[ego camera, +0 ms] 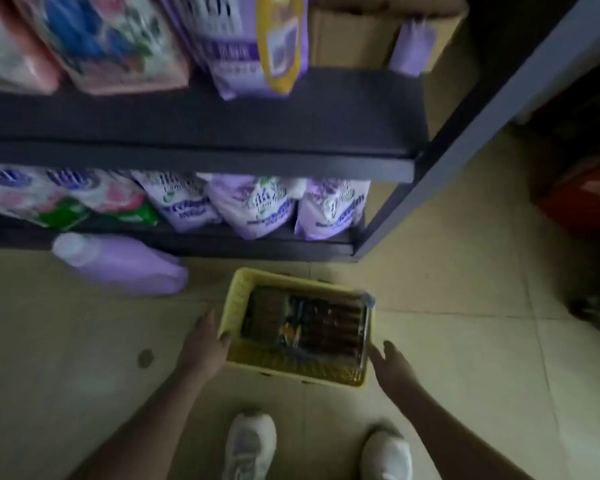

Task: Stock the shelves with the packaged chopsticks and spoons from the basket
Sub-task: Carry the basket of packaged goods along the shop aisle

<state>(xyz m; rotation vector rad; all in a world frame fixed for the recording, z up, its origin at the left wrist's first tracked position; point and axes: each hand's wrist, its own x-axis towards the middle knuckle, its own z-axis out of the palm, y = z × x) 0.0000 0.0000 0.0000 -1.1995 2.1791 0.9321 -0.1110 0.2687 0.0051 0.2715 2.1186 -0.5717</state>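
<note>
A yellow perforated basket [236, 292] stands on the tiled floor in front of a dark shelf unit [201, 157]. Dark packaged chopsticks and spoons [305, 323] lie flat inside it. My left hand [205, 344] grips the basket's left rim, thumb over the edge. My right hand [394, 368] is just off the basket's right side with straight fingers, and I cannot tell whether it touches the wall. The picture is blurred.
Purple and floral detergent bags [257, 206] fill the lower shelf, and more bags [229, 43] and a cardboard box [354, 36] fill the upper one. A purple bottle [125, 263] lies on the floor at left. A grey upright [465, 133] stands at right. My shoes [250, 445] are below.
</note>
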